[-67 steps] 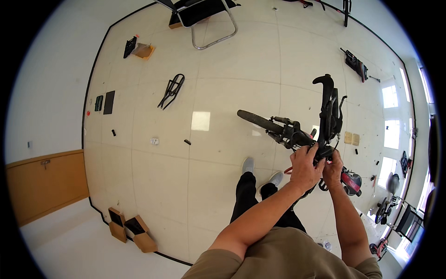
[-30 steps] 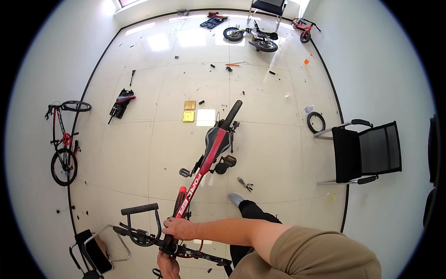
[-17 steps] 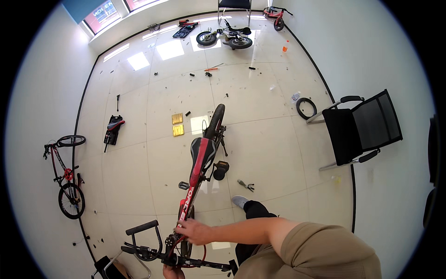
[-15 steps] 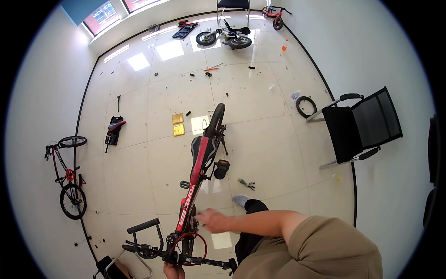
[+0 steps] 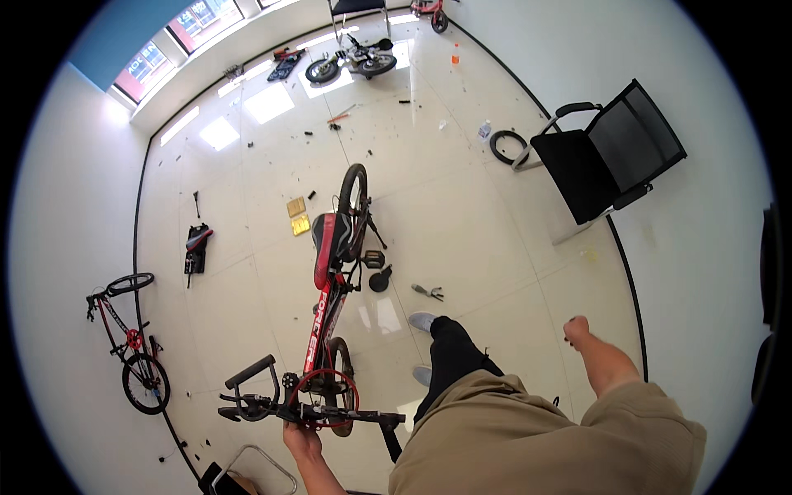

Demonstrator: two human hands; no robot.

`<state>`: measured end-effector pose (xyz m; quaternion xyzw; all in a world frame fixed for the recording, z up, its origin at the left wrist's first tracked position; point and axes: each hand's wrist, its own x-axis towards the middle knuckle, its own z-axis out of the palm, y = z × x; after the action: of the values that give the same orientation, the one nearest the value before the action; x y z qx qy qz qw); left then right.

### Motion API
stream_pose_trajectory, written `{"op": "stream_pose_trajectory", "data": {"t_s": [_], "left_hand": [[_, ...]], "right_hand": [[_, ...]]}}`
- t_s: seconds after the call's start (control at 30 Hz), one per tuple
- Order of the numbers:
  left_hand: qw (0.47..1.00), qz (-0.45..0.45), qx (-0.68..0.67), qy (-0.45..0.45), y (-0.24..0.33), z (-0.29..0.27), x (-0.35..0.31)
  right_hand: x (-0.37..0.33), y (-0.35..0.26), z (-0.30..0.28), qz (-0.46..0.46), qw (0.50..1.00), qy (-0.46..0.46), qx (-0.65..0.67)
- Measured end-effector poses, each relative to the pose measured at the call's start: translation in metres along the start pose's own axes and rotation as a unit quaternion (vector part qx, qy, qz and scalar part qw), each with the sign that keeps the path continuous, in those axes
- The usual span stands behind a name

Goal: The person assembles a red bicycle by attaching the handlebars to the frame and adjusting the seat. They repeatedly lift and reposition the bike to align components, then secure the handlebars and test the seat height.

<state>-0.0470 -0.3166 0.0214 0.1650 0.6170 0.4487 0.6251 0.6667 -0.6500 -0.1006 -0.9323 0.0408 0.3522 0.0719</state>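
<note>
A red and black bicycle (image 5: 323, 318) stands upright on its wheels, its black and red saddle (image 5: 333, 239) toward the far side and its handlebar (image 5: 367, 416) close to me. My left hand (image 5: 304, 441) grips the handlebar near its middle; part of its fingers is hidden under the bar. A red cable (image 5: 355, 388) loops around the front of the frame. Away from the bicycle, out to the right, my right hand (image 5: 577, 330) is closed over the floor. Whatever it may hold is too small to make out. A grey-handled tool (image 5: 427, 291) lies beyond my shoes.
A black chair (image 5: 577, 169) stands at the right wall beside a loose tyre (image 5: 509, 148). Another bicycle (image 5: 132, 338) leans at the left wall. Two yellow boxes (image 5: 299, 215), a black tool case (image 5: 195, 252) and a toppled small bike (image 5: 352, 62) lie farther off amid scattered parts.
My right hand has swung from beside the bicycle's frame out to the right. My left hand stays at the handlebar. The front wheel shows more, and the whole view has shifted.
</note>
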Motion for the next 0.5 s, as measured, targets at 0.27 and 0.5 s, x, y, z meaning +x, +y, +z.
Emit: {"op": "stream_pose_trajectory", "data": {"t_s": [0.27,0.5], "left_hand": [[1.000,0.007,0.000,0.001,-0.007,-0.022,0.002],[1.000,0.005,-0.011,-0.009,-0.005,-0.003,0.022]], "right_hand": [[-0.122,0.036,0.041,-0.050,0.985,-0.166,0.001],[-0.092,-0.026,0.048,-0.090,0.980,-0.177,0.023]]}}
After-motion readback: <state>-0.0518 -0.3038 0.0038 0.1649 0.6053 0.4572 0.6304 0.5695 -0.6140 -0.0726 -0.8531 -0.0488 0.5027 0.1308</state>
